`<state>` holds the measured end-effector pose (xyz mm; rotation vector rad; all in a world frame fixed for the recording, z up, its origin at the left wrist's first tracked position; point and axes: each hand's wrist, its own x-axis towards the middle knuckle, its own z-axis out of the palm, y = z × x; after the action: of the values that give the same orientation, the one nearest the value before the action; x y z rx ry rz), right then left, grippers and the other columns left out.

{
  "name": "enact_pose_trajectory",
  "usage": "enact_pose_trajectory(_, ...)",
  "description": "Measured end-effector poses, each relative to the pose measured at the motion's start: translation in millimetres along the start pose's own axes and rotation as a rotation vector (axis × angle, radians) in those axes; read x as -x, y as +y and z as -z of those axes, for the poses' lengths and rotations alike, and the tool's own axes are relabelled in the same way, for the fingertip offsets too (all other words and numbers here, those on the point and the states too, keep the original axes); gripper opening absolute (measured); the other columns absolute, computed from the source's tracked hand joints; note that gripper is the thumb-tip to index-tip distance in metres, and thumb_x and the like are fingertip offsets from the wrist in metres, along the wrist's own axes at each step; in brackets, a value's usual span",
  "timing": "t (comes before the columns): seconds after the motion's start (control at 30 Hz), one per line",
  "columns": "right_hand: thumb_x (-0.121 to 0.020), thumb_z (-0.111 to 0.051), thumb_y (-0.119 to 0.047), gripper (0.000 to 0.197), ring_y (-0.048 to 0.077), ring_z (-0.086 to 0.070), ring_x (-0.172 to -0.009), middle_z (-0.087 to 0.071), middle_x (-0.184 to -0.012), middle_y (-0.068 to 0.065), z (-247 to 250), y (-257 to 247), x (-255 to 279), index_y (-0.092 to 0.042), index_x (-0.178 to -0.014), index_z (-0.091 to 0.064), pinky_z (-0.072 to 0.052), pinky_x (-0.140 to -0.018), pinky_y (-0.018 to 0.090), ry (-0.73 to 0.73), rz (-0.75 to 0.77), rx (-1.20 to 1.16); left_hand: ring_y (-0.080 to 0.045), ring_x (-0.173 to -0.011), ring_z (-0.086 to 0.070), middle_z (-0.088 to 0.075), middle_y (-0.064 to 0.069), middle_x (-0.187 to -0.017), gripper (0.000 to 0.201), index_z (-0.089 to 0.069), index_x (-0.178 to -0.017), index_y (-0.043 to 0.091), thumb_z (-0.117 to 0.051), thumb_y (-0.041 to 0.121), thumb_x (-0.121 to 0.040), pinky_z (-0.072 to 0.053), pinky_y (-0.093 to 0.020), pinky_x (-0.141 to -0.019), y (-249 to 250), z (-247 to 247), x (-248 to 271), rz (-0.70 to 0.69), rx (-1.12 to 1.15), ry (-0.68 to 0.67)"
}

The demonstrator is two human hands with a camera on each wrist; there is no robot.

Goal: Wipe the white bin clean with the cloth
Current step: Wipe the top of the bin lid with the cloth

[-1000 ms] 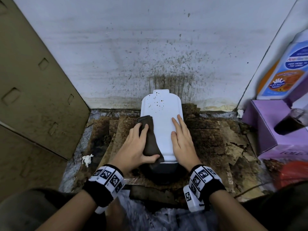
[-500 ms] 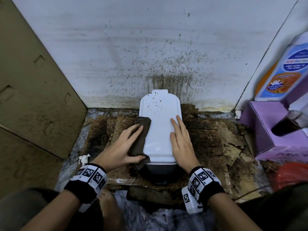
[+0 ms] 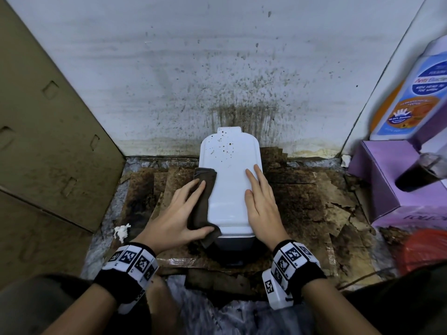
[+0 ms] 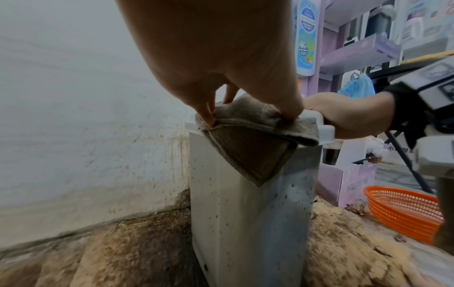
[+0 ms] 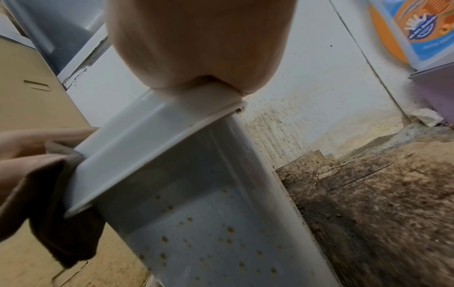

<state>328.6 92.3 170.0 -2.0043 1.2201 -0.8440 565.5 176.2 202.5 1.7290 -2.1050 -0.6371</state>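
Observation:
A white bin (image 3: 229, 180) stands against the stained wall, its lid speckled brown at the far end. My left hand (image 3: 182, 210) presses a folded brown cloth (image 3: 202, 204) onto the lid's left edge with straight fingers and the thumb laid along the near edge. A corner of the cloth (image 4: 250, 147) hangs down the spotted side of the bin (image 4: 245, 223). My right hand (image 3: 261, 201) lies flat on the lid's right side, holding nothing. From the right wrist, the bin (image 5: 196, 213) shows brown spots, and the cloth (image 5: 61, 223) hangs at its far side.
Tan cardboard (image 3: 48, 153) leans at the left. A purple box (image 3: 387, 184) and a blue-and-orange bottle (image 3: 416, 93) stand at the right, an orange basket (image 4: 405, 213) nearer. Stained cardboard sheets (image 3: 314, 201) cover the floor. A crumpled white scrap (image 3: 122, 233) lies at the left.
My left hand has slid the cloth leftward from the lid's top to its left edge, and the fingers have flattened. The right hand has stayed put on the lid.

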Motion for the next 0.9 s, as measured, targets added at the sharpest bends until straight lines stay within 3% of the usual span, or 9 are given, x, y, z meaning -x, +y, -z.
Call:
enact_pose_trajectory(0.2,-0.109,-0.032,-0.024,0.048,-0.003,-0.010,-0.148,-0.010,-0.167,-0.014,-0.8,-0.4,0.4,-0.026,-0.157,-0.030,-0.013,-0.122,0.026,0.010,-0.002,0.014,-0.014,-0.155,-0.001,-0.001,0.007,-0.167,0.120,-0.003,-0.164,0.018,-0.043,0.089,-0.077,-0.016,-0.032,-0.124,12.7,-3.0,-4.1,0.074,-0.042,0.014)
enact_pose_trajectory(0.3,-0.109,-0.032,-0.025,0.048,0.001,-0.012,-0.150,-0.011,-0.167,-0.014,-1.0,-0.4,0.0,-0.026,-0.157,-0.030,-0.014,-0.123,0.026,0.021,0.002,0.013,-0.014,-0.154,0.003,0.004,0.002,-0.169,0.116,0.003,-0.164,0.018,-0.056,0.075,-0.081,-0.012,-0.035,-0.126,24.9,-6.1,-6.3,0.131,-0.057,0.003)
enact_pose_trajectory(0.37,-0.109,-0.033,-0.024,0.048,0.002,-0.012,-0.151,-0.010,-0.167,-0.014,-1.0,-0.4,-0.1,-0.026,-0.157,-0.030,-0.014,-0.123,0.027,0.017,-0.001,0.019,-0.012,-0.154,0.011,0.013,0.001,-0.170,0.115,0.010,-0.162,0.018,-0.056,0.072,-0.085,-0.004,-0.034,-0.126,30.3,-11.6,-6.6,0.155,-0.089,-0.008)
enact_pose_trajectory(0.53,-0.109,-0.033,-0.024,0.048,-0.007,-0.009,-0.147,-0.010,-0.167,-0.016,-0.7,-1.8,0.2,-0.026,-0.157,-0.029,-0.013,-0.122,0.025,0.014,-0.009,0.016,-0.009,-0.147,0.040,0.040,0.001,-0.162,0.110,0.027,-0.157,0.017,-0.033,0.080,-0.089,0.014,-0.032,-0.123,33.9,-21.4,-5.4,0.134,-0.185,-0.036)
enact_pose_trajectory(0.8,-0.109,-0.034,-0.022,0.049,-0.015,-0.006,-0.144,-0.009,-0.167,-0.017,-1.1,-2.2,0.2,-0.028,-0.157,-0.028,-0.010,-0.119,0.020,0.015,-0.007,0.029,-0.012,-0.151,0.034,0.034,-0.006,-0.165,0.088,0.020,-0.159,0.011,0.001,0.068,-0.095,0.014,-0.032,-0.126,50.7,-20.8,-23.8,0.139,-0.288,-0.044)
enact_pose_trajectory(0.9,-0.109,-0.033,-0.024,0.049,-0.008,-0.009,-0.148,-0.009,-0.167,-0.018,-2.2,-1.4,-0.9,-0.028,-0.157,-0.029,-0.012,-0.121,0.022,0.018,-0.011,0.032,-0.017,-0.153,0.029,0.028,-0.010,-0.166,0.090,0.016,-0.159,0.008,0.019,0.065,-0.090,0.010,-0.034,-0.127,45.5,-19.4,-40.7,0.113,-0.343,-0.053)
